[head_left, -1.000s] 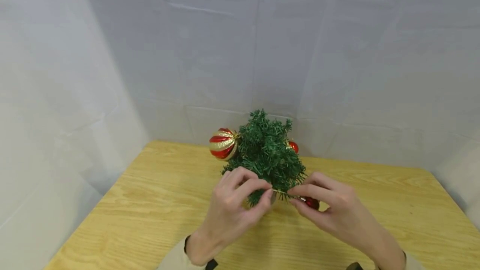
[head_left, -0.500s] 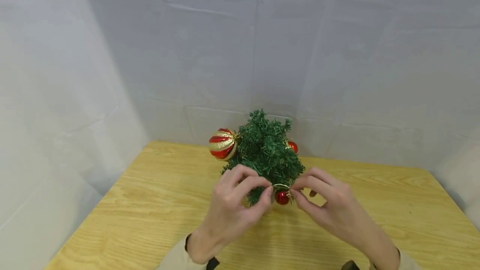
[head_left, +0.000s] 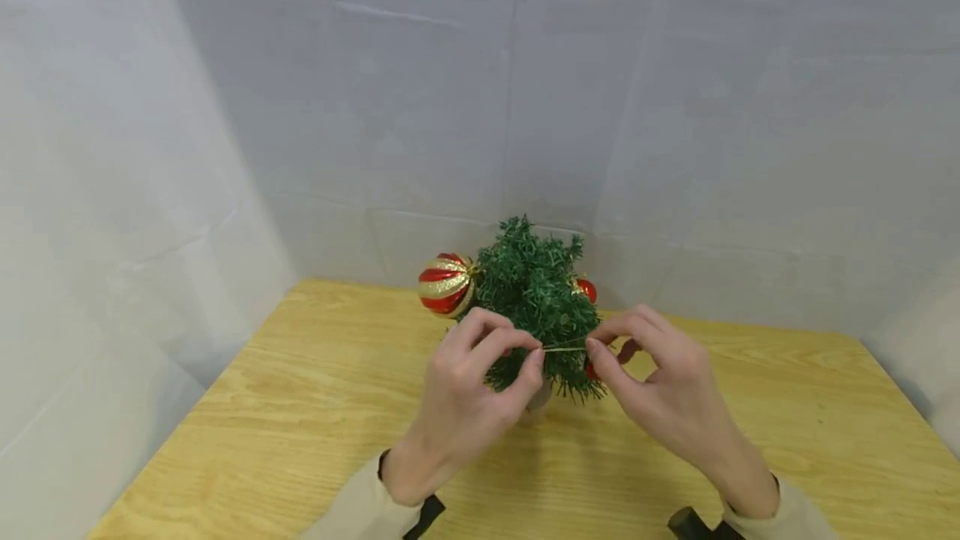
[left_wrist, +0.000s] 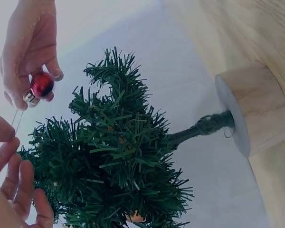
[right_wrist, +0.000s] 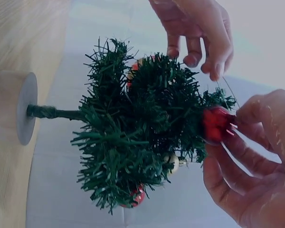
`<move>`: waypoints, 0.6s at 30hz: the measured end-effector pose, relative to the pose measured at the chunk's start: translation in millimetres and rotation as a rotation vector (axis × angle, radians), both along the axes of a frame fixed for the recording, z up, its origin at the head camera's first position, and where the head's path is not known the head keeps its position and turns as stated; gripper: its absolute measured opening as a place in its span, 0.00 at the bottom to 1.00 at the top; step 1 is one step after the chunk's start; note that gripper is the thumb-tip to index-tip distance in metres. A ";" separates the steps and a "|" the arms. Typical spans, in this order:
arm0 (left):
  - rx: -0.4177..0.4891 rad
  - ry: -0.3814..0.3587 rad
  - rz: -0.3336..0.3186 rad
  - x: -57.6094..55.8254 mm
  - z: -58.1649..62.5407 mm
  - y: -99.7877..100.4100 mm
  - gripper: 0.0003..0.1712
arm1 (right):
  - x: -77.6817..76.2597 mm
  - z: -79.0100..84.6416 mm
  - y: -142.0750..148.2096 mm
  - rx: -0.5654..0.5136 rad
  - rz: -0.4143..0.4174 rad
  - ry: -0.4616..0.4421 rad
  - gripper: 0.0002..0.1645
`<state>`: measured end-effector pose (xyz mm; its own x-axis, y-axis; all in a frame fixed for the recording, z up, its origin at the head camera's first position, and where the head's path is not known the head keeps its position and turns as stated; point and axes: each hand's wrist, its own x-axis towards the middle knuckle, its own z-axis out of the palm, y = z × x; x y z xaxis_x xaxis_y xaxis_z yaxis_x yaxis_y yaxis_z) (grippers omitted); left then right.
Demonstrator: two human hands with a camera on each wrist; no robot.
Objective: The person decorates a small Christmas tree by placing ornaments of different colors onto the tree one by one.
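Observation:
A small red Christmas bauble (right_wrist: 216, 124) with a gold cap hangs by my right hand (head_left: 671, 390), whose thumb and index finger pinch it at the cap end. My left hand (head_left: 468, 402) pinches the other end of its thin gold string loop (head_left: 564, 349). The string is stretched taut between both hands, in front of a small green artificial Christmas tree (head_left: 532, 290). In the head view the right fingers mostly hide the bauble; the left wrist view shows the red bauble (left_wrist: 42, 84) beneath them. The tree stands upright on a round wooden base (left_wrist: 256, 107).
A large red-and-gold striped bauble (head_left: 446, 286) hangs at the tree's left, and another red bauble (head_left: 587, 290) at its back right. A pale bauble (right_wrist: 172, 163) shows among the branches. The wooden table (head_left: 300, 407) meets a white cloth backdrop (head_left: 420, 107) behind.
The red bauble swung from the right to below the string, then back behind the right fingers. Both hands have risen slightly, and the string is pulled straight again.

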<state>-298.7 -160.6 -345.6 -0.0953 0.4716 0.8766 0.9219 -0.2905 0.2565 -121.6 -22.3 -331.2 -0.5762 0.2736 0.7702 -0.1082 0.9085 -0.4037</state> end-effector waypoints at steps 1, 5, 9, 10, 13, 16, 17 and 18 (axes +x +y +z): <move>-0.001 -0.009 0.005 0.1 0.3 1.3 0.01 | -1.7 0.5 0.1 -0.009 -0.011 0.006 0.13; 0.007 -0.035 0.030 1.1 2.0 6.5 0.01 | -11.0 1.4 1.6 -0.036 -0.044 0.040 0.10; 0.008 -0.046 0.087 2.5 4.4 11.0 0.04 | -19.4 -0.4 2.7 -0.034 -0.062 0.088 0.10; 0.008 -0.047 0.101 2.8 4.9 12.0 0.04 | -21.1 -0.9 2.6 -0.028 -0.068 0.099 0.10; -0.005 -0.051 0.142 3.5 6.3 13.8 0.04 | -25.3 -2.4 1.2 -0.024 -0.086 0.122 0.11; -0.025 -0.059 0.168 3.8 6.9 15.4 0.04 | -28.0 -3.9 0.1 -0.052 -0.113 0.094 0.10; -0.031 -0.061 0.177 3.8 6.8 15.9 0.03 | -28.6 -4.3 -0.3 -0.067 -0.124 0.079 0.09; -0.037 -0.061 0.184 3.9 7.0 16.3 0.03 | -29.1 -4.6 -0.6 -0.079 -0.133 0.060 0.09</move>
